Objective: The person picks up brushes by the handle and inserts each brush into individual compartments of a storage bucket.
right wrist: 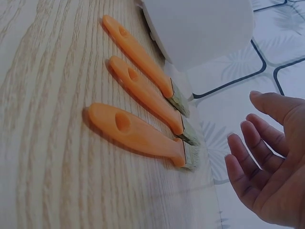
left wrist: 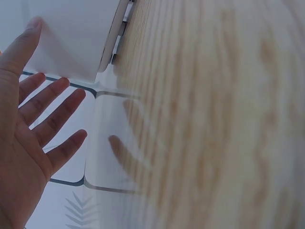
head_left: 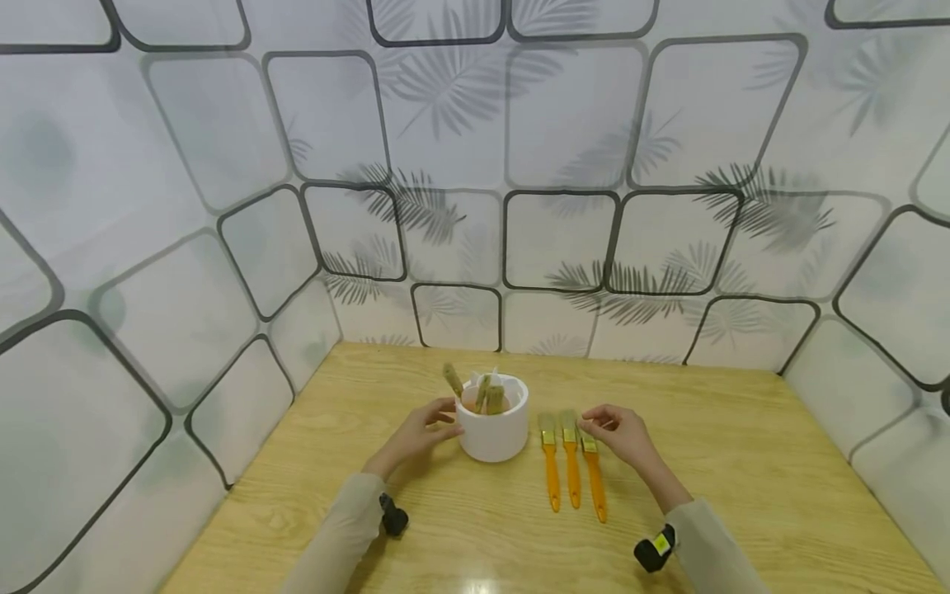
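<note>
Left of a white pot (head_left: pixel 493 437) is the spread left hand (head_left: pixel 423 429); right of it, three orange-handled brushes (head_left: pixel 573 478) by the relaxed, empty right hand (head_left: pixel 625 433) need light handling.

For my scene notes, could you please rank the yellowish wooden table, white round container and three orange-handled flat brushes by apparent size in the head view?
1. Wooden table
2. White container
3. Left brush, middle brush and right brush: too alike to rank.
</note>
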Motion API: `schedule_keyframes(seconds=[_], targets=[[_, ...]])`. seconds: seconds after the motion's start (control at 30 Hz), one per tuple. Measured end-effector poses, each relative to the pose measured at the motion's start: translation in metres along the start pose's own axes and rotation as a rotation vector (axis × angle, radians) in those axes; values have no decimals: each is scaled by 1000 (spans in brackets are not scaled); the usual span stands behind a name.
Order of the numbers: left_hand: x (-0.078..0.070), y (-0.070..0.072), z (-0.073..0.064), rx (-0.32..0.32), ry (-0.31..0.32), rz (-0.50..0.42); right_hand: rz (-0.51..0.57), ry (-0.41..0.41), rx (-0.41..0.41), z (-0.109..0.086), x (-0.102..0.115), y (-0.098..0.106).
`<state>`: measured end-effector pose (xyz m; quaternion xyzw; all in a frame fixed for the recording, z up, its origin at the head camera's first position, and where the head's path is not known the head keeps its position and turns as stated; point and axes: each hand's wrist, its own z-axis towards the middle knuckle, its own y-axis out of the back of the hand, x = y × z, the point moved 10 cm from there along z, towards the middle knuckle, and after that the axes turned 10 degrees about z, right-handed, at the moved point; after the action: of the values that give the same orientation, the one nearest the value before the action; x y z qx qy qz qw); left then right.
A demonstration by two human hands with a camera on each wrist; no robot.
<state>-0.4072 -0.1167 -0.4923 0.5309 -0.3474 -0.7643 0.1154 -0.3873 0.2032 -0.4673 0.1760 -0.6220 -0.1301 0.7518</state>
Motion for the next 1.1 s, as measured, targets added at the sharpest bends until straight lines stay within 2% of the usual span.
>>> schedule_keyframes(seconds=[0.27,0.5,0.6,0.67,0.73,0.83,0.9,0.97,1.1], targets=[[3,0,0,1,6,25,-4,-4,17,-1,-3,-2],[2,1,-1,-1,0,14,-25,-18,44,-2,-6,-5],[2,-1,1,12,19,-2,-32,-16,55,-2,-6,-5],[0,0,1,10,12,4,-34,-15,65,-2,-7,-5],[-8,2,-1,20,11,-1,-32,-14,74,-3,-8,-5],[-8,3,-2,9,-18,22,-28,-17,85,-3,-9,-6],[-6,2,-2,16,-9,19,-30,-17,88,-4,-9,-6],[2,0,0,10,-13,35,-34,-19,89,-4,-10,-6],[3,0,0,16,-15,29,-34,-23,90,-5,-12,-7]])
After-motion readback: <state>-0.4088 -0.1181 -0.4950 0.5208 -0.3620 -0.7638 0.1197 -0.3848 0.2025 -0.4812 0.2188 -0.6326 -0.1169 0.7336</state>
